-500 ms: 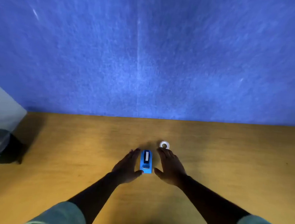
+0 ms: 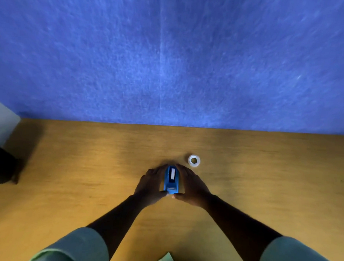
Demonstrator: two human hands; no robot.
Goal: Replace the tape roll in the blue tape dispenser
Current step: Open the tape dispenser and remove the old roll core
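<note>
Both my hands wrap the blue tape dispenser (image 2: 171, 180) at lower centre of the frame: my left hand (image 2: 150, 183) presses its left side, my right hand (image 2: 192, 185) its right, fingers closed against it, thumbs at its near end. It sits on the wooden tabletop (image 2: 86, 166). A spare tape roll (image 2: 194, 160) lies flat just up and right.

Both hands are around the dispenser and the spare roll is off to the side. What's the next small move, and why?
Probably steady the blue dispenser with the left hand and use the right hand to lift out the roll seated in its slot. A white roll shows inside, and the spare roll lies untouched on the table.
</note>
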